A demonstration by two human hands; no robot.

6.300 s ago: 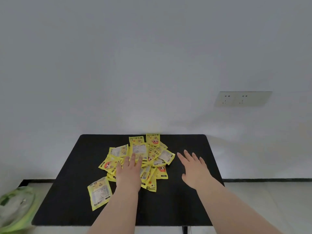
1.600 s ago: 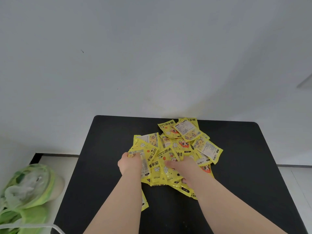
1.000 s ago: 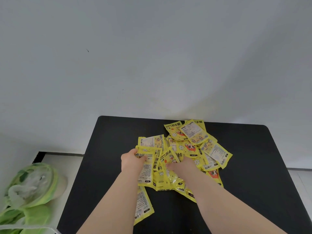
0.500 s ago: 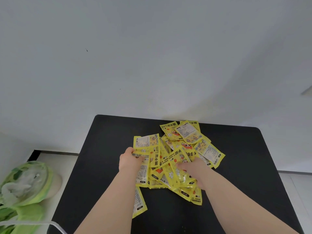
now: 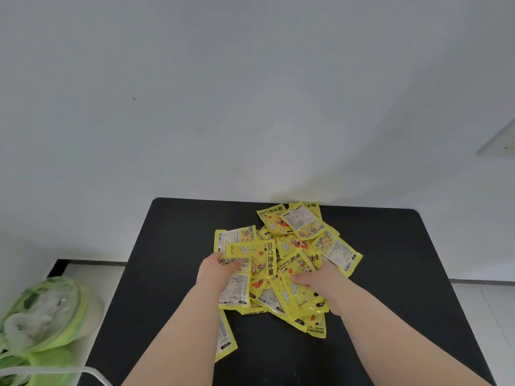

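A heap of several yellow hand-warmer packets (image 5: 296, 227) lies in the middle of a black table (image 5: 172, 246). My left hand (image 5: 214, 274) grips a few packets at the heap's left edge, thumb on top and fingers curled under them. At the heap's near right side, my right hand (image 5: 326, 282) holds a bunch of packets that drape over its fingers and hide the fingertips. One more packet (image 5: 226, 344) lies flat near the front, partly under my left forearm.
A green and white plastic bag (image 5: 44, 310) sits on the floor left of the table. The table's back edge meets a white wall, and a wall socket plate (image 5: 498, 143) shows at the far right.
Both hands went from lying flat by the heap to gripping packets in it. Over the last second they gathered and lifted packets at the near side, the right hand shifting slightly right.
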